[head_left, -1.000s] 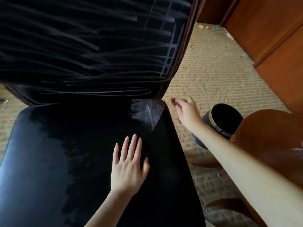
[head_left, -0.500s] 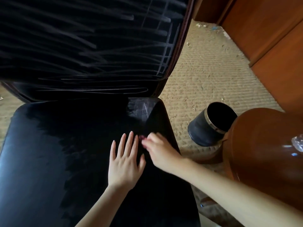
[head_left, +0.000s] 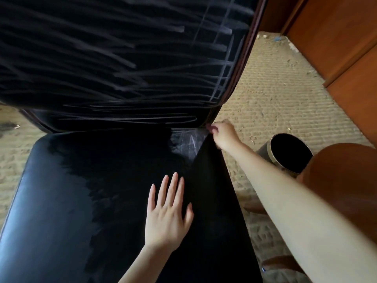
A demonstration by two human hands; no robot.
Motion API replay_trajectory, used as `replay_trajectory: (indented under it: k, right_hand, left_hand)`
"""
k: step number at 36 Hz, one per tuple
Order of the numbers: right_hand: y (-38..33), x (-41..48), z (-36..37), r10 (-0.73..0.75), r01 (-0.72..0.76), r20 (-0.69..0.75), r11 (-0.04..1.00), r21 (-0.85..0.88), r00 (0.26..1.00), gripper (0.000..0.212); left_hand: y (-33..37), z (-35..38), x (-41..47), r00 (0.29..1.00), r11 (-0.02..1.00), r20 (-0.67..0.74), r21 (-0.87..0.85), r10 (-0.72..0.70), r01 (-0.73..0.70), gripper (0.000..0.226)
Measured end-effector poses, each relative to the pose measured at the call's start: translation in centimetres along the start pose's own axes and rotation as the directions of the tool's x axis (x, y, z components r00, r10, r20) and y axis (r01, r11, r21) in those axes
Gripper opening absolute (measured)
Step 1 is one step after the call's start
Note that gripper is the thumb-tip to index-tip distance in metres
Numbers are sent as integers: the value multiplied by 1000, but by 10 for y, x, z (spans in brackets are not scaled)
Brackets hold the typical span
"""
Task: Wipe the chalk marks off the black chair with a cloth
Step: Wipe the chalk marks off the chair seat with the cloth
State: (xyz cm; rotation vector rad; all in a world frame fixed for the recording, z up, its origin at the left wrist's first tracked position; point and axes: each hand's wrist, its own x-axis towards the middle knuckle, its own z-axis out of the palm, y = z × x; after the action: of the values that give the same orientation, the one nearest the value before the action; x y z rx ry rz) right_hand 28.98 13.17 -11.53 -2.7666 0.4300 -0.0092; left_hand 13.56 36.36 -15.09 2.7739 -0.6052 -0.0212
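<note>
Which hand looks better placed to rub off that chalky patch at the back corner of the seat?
Right. The right hand is already at the chalk patch on the seat's back corner, fingers curled there. The left hand lies flat on the seat, nearer the front. No cloth is plainly visible.

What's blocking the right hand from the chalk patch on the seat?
Nothing visible. Right hand pinches what looks like a dark cloth right beside the patch; left hand lies flat nearer the front, clear.

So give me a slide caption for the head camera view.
Left hand flat on the black chair seat; right hand pinching black cloth beside chalk marks.
</note>
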Motion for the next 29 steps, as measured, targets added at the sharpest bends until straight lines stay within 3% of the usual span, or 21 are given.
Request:
replay_trajectory:
  k: [4, 8, 11, 15, 20, 23, 26, 29]
  right_hand:
    - [-14, -15, 9, -4, 4, 37, 1000, -4, 999, 29]
    - [-26, -64, 6, -153, 149, 97, 988, 47, 983, 25]
    - [-35, -112, 8, -330, 309, 181, 942, 134, 926, 24]
    - [-38, -148, 11, -383, 318, 244, 910, 266, 891, 26]
    - [-39, -132, -12, -285, 188, 223, 909, 373, 932, 23]
    - [-29, -84, -31, -80, 30, 119, 926, 375, 990, 25]
    - [-8, -34, -40, 153, -180, 105, 928, 328, 983, 27]
    - [-1, -6, -29, 230, -248, 94, 927, 282, 969, 31]
  left_hand:
    - [0, 0, 0, 1000, 1000, 1, -7, 3, -3, 63]
    - [0, -2, 0, 1000, 1000, 20, -2, -1, 1, 63]
    - [1, -3, 0, 1000, 1000, 26, 4, 4, -4, 64]
    - [0, -3, -1, 1000, 1000, 22, 8, 9, -9, 66]
    - [0, -4, -2, 999, 1000, 38, 19, 11, -12, 65]
    - [0, -3, -1, 1000, 1000, 25, 6, 7, -7, 64]
    - [0, -2, -1, 1000, 1000, 15, -2, 11, -11, 64]
    - [-1, -2, -1, 1000, 1000, 5, -6, 11, -11, 63]
